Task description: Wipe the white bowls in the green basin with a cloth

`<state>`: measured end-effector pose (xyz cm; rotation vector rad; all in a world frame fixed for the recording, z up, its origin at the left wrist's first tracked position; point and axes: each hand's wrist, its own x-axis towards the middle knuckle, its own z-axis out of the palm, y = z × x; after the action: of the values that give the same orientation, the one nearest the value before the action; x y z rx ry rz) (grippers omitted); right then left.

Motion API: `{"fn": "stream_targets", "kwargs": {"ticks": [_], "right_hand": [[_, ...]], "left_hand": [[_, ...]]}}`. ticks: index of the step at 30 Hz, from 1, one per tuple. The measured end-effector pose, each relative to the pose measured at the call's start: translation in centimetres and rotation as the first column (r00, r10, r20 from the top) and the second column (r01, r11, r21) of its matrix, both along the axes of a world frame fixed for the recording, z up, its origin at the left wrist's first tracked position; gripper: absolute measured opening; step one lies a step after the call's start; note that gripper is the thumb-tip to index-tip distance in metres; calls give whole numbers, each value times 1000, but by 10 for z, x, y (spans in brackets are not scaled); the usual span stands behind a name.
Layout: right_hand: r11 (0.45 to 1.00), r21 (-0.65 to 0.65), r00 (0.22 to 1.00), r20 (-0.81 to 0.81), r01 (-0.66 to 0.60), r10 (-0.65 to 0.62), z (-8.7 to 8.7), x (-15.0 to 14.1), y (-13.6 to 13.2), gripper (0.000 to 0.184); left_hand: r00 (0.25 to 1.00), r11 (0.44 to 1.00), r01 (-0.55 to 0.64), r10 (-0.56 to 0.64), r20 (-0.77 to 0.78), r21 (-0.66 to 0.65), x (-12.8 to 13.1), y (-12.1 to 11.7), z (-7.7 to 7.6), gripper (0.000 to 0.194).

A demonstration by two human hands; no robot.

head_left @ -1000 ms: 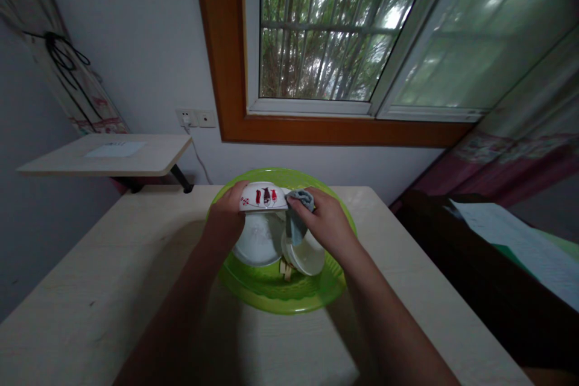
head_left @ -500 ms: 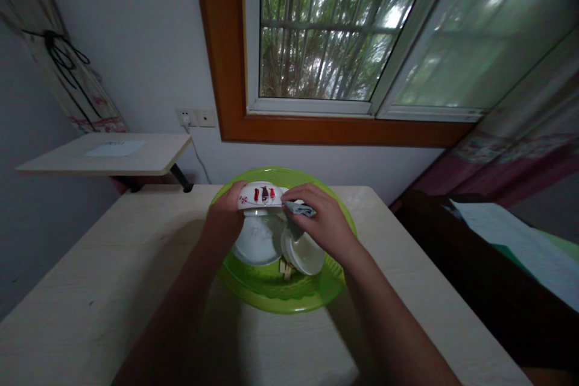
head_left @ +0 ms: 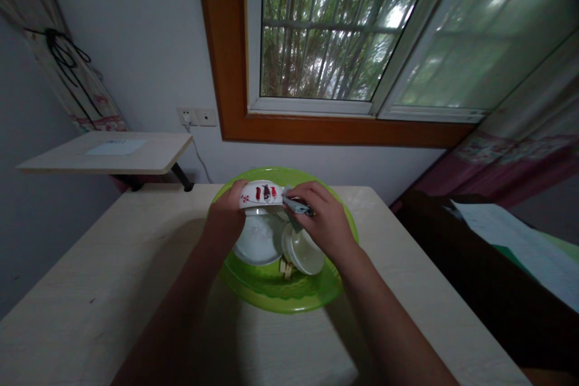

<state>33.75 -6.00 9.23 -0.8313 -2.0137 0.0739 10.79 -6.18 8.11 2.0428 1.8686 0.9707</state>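
Observation:
My left hand (head_left: pixel 226 214) is closed on the left side of a white bowl (head_left: pixel 261 195) with red and dark patterns, tilted on its side above a green basin (head_left: pixel 289 303). At the bowl's right edge, my right hand (head_left: pixel 328 217) pinches a folded grey-green cloth (head_left: pixel 297 205) against the rim. Beneath the hands, inside the basin, lie a white plate or bowl (head_left: pixel 259 240) and some stacked white bowls (head_left: pixel 307 253). Small pale wooden pieces (head_left: pixel 285 268) sit beside the stack. My fingertips behind the bowl are hidden.
The basin stands on a pale wooden table (head_left: pixel 149 289) against the wall. A raised shelf (head_left: pixel 136 160) with a sheet of paper (head_left: pixel 116 147) is at the back left. A window (head_left: pixel 325 30) is ahead, and papers (head_left: pixel 520 247) lie on a dark surface at right.
The right hand and cloth have shifted slightly at the bowl's rim, and the cloth's folds look different. The bowl stays in the left hand, nearly in the same place.

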Motion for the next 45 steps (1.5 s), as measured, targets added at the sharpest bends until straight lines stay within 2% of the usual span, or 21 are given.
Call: {"fn": "stream_targets", "kwargs": {"ticks": [3, 8, 15, 22, 27, 34, 45], "right_hand": [[999, 10, 999, -9, 36, -36, 0, 0, 1, 15], [999, -16, 999, 23, -31, 31, -3, 2, 2, 18], [994, 111, 996, 87, -10, 1, -6, 4, -1, 25], [996, 88, 997, 83, -13, 5, -3, 4, -1, 25], [992, 129, 993, 119, 1, -17, -5, 4, 0, 26], [985, 169, 990, 137, 19, -43, -5, 5, -2, 30], [974, 222, 992, 112, 35, -61, -4, 8, -5, 28]], "left_hand": [[1000, 1000, -9, 9, -19, 1, -1, 1, -1, 49], [1000, 1000, 7, -7, -10, 14, -3, 1, -3, 52], [1000, 1000, 1, -1, 5, 14, -1, -1, -1, 48], [1000, 999, 4, -3, -16, 45, -2, -1, -1, 47], [1000, 1000, 9, -8, -23, 29, -2, -1, 0, 46], [998, 1000, 18, -18, 52, -3, 2, -4, 4, 40], [987, 999, 48, -48, 151, 1, 0, -4, -3, 49]]}}
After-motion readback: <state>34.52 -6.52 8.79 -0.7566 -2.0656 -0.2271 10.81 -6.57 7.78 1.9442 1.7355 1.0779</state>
